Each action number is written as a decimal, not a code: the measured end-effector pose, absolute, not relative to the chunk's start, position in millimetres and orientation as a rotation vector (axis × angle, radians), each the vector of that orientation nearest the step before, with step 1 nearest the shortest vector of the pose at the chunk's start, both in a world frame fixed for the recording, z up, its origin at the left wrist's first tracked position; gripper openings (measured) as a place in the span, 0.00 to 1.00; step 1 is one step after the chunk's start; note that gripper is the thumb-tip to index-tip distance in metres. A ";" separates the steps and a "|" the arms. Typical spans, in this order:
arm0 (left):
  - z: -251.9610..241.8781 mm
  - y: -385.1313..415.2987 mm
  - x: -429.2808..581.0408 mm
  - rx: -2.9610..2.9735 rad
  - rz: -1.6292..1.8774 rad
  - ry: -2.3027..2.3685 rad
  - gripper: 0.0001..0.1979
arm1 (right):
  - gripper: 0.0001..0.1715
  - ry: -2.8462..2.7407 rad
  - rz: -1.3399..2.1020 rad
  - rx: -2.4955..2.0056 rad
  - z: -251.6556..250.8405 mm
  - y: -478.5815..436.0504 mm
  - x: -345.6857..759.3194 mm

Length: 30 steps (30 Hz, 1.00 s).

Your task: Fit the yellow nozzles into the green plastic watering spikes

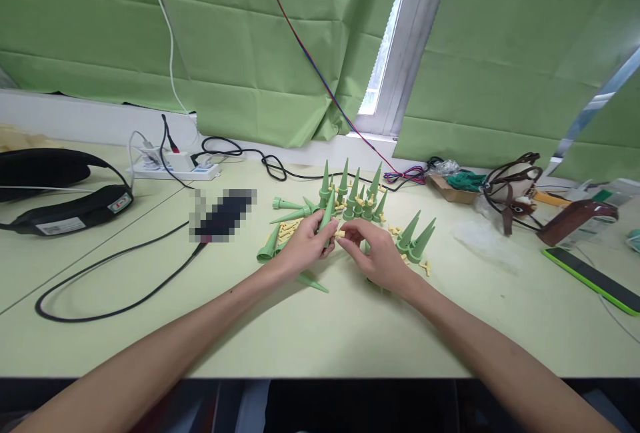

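My left hand (309,241) is closed around a green plastic spike (327,214), its point upward. In my right hand (371,250) a small yellow valve piece (339,234) is pinched between thumb and fingertips, against or very close to the spike's side; I cannot tell whether it is inserted. Behind both hands stand several upright green spikes (354,194), some with yellow pieces at their bases. To the left, more spikes (270,244) lie or lean around a pile of yellow pieces (287,229). Two upright spikes (421,241) stand right of my right hand, beside a loose yellow piece (426,268).
A power strip (173,168) with plugs and a looping black cable (120,318) occupy the left side, near a black strapped device (75,210). At right are a clear plastic bag (483,240), a cardboard box (453,190), a brown object (577,220) and a green-edged phone (593,280).
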<state>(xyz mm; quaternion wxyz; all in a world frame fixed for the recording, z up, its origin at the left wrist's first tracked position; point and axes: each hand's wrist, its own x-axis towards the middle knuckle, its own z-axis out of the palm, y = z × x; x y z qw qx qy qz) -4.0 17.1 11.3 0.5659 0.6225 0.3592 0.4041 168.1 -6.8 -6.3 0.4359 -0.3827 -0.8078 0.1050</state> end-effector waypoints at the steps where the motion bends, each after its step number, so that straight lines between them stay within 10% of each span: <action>1: 11.1 17.2 -4.0 1.466 0.950 0.844 0.19 | 0.06 -2.015 0.260 -0.950 -6.6 -6.6 168.3; 30: 8.1 19.4 -4.6 1.459 0.920 0.806 0.19 | 0.04 -2.027 0.316 -0.936 -5.6 -7.3 168.4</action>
